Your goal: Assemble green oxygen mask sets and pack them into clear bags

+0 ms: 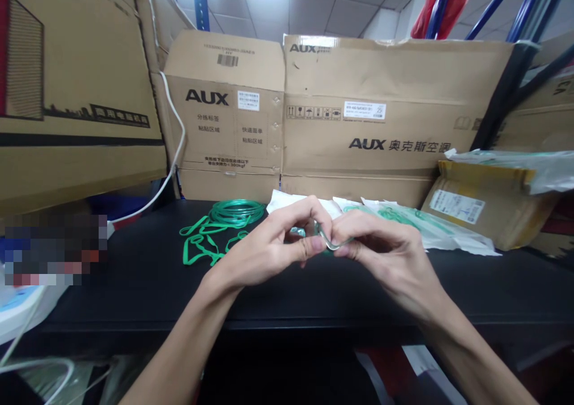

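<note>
My left hand [287,234] and my right hand [381,240] meet above the black table, thumbs and fingers pinched close together. Between them they grip a thin, shiny, pale green-white strip [330,245], bent into a shallow curve. Its ends are hidden by my fingers, so I cannot make out its exact kind. Left of my hands lies a stack of shiny green rings [237,212]. Flat green bands [201,254] lie loose in front of the rings, partly behind my left forearm.
Behind my right hand lie clear bags [443,228] with green pieces inside. Cardboard panels [224,130] stand along the back. A brown box [475,204] is at the right. A white cable [179,148] hangs at the left, above the black table [287,309].
</note>
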Tool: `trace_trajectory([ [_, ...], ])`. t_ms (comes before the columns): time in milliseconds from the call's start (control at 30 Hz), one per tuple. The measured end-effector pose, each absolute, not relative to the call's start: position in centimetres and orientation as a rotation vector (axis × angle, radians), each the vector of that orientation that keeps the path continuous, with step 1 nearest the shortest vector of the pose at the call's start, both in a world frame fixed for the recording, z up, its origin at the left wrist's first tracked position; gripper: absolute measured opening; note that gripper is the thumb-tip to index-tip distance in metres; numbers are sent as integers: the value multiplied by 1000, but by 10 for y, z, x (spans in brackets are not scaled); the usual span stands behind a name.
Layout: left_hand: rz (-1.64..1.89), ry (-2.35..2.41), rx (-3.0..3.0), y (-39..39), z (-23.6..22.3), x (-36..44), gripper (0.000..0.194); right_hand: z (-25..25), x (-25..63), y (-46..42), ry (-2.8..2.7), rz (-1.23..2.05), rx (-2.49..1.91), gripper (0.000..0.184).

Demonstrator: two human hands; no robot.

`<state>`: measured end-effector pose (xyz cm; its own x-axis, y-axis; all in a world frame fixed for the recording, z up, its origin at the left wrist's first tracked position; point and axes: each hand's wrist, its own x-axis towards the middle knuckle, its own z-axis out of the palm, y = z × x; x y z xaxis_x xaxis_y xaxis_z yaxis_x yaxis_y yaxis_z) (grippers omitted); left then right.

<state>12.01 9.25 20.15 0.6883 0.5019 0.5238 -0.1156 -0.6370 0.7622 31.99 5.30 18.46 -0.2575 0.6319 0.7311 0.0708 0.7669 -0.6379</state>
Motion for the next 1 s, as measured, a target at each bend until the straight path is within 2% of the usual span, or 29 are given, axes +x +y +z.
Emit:
trace_trajectory([
  [200,929,249,2042,93,201,121,18,185,322,53,-1784,584,-567,12],
  [400,903,267,2129,92,204,116,5,188,324,52,-1841,639,-569,12],
  [700,873,325,2278,92,206,112,7,189,325,53,-1929,603,-557,15],
  [900,834,442,2355,92,206,116,11,188,329,54,-1997,364,-587,20],
  [1000,856,489,2386,91,206,118,12,187,331,56,-2004,345,-577,20],
])
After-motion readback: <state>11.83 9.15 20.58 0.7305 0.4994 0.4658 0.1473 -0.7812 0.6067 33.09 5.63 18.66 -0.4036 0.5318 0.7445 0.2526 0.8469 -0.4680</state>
